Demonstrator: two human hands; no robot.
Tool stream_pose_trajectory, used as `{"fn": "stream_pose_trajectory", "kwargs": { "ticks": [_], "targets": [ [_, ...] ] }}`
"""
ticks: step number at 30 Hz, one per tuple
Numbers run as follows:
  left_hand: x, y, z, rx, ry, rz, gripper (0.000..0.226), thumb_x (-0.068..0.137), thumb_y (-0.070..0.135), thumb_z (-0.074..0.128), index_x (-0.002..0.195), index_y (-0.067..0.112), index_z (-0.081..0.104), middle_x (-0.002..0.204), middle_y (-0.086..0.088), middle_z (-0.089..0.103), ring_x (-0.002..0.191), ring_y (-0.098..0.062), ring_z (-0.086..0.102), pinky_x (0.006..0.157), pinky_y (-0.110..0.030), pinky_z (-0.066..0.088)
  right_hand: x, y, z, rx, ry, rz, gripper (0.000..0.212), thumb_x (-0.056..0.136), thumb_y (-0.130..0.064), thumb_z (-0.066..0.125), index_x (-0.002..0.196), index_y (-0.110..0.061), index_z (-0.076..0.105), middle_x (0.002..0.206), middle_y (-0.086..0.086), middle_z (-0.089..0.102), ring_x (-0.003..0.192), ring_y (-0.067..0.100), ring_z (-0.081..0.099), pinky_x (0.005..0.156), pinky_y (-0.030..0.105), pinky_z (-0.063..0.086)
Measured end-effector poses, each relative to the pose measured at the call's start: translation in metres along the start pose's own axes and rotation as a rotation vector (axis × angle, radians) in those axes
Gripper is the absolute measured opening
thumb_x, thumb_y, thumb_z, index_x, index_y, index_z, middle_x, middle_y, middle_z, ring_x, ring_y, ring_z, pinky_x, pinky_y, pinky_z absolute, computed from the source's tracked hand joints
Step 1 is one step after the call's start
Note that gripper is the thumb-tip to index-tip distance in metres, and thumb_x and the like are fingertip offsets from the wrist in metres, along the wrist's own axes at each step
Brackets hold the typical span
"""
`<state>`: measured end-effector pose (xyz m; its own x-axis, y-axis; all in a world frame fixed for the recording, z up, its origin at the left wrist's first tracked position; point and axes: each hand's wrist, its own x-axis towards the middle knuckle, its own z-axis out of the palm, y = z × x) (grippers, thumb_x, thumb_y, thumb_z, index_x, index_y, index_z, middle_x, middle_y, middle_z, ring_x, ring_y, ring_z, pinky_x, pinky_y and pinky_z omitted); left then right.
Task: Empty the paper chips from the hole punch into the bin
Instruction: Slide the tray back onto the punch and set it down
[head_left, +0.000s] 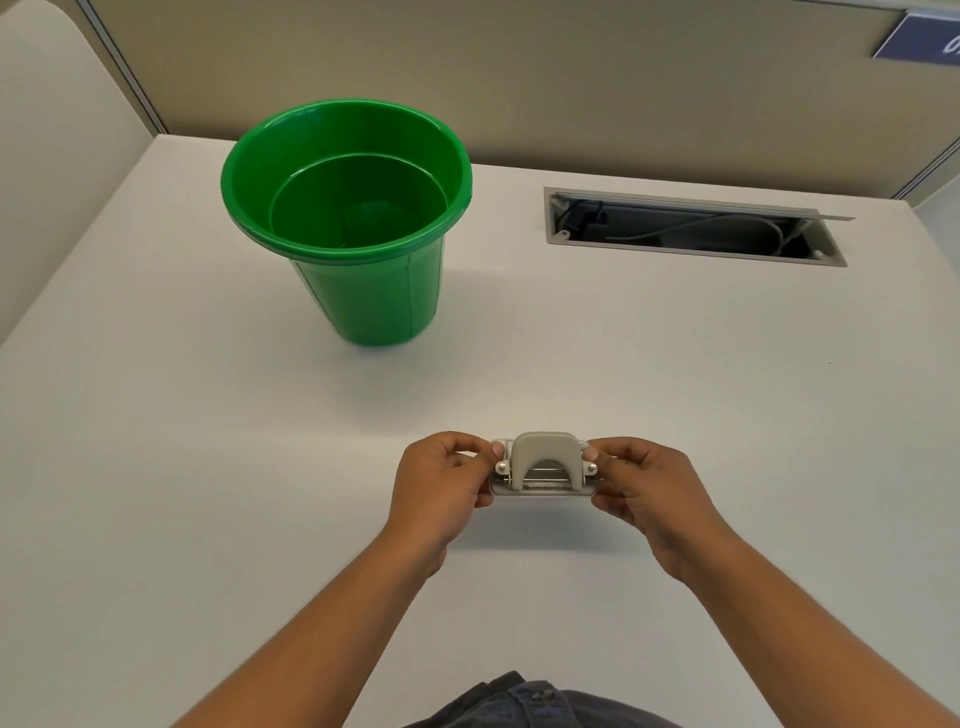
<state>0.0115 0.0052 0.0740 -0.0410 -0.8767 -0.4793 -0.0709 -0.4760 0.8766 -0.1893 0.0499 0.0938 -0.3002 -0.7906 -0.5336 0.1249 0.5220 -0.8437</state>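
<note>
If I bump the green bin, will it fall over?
Maybe. The bin is tall, with a base narrower than its rim, so a push near the top could tip it. It looks like thin plastic and nearly empty, so probably light. On the smooth desk it might slide instead.

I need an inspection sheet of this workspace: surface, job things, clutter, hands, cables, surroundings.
Surface: white desk, clean.
Job's things: grey hole punch near the front edge; green bin upright, farther back and left.
Clutter: nothing seen.
Hands: left hand and right hand grip the punch's two ends.
Cables: some lie inside the open cable slot.
Surroundings: beige partition walls; blue sign at upper right.
</note>
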Motion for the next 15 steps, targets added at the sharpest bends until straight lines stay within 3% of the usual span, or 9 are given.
{"fn": "stream_pose_trajectory", "kwargs": {
  "ticks": [5,10,15],
  "targets": [
    [0.014,-0.014,0.008,0.037,0.042,0.002,0.017,0.083,0.024,0.077,0.074,0.010,0.073,0.060,0.000,0.069,0.055,-0.011,0.065,0.066,-0.031,0.063,0.015,0.015,0.000,0.028,0.047,0.038,0.013,0.088,-0.017,0.072,0.094,-0.006,0.076,0.087,0.016,0.070,0.079,0.022,0.064,0.063,0.024,0.056],
    [0.028,-0.020,0.014,0.129,0.102,-0.026,0.017,0.082,0.022,0.077,0.067,0.015,0.075,0.070,-0.008,0.075,0.068,-0.029,0.070,0.071,-0.041,0.062,0.029,0.026,0.002,-0.005,0.051,0.026,0.012,0.089,-0.007,0.068,0.097,-0.008,0.078,0.099,0.015,0.078,0.084,0.021,0.069,0.068,0.024,0.058],
    [0.036,-0.018,0.016,0.246,0.141,-0.034,0.022,0.077,0.032,0.081,0.063,0.017,0.073,0.071,-0.003,0.076,0.078,-0.030,0.071,0.068,-0.037,0.055,0.040,0.035,0.005,-0.098,0.124,-0.029,0.009,0.082,-0.009,0.076,0.090,-0.012,0.080,0.090,0.010,0.080,0.092,0.029,0.074,0.089,0.043,0.058]
  ]
}}
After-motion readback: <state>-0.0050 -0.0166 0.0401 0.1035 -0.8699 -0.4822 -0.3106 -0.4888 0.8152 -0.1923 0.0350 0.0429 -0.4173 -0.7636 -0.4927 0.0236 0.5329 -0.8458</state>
